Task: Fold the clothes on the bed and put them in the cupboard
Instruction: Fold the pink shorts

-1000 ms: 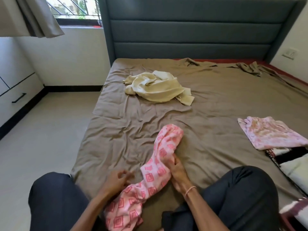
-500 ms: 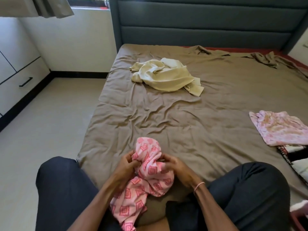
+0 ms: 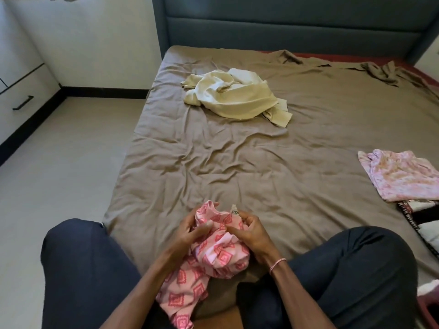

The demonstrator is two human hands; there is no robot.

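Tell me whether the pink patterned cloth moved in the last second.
Yes. The pink patterned cloth drew back toward the near edge of the bed, bunched between the left hand and right hand.

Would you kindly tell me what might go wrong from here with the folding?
The pink garment is bunched between the left hand and right hand, its tail dangling below; folded like this, it would likely come out crooked. The sheet is wrinkled, so folds may turn out uneven. The cream garment lies far ahead, probably a stretch from here.
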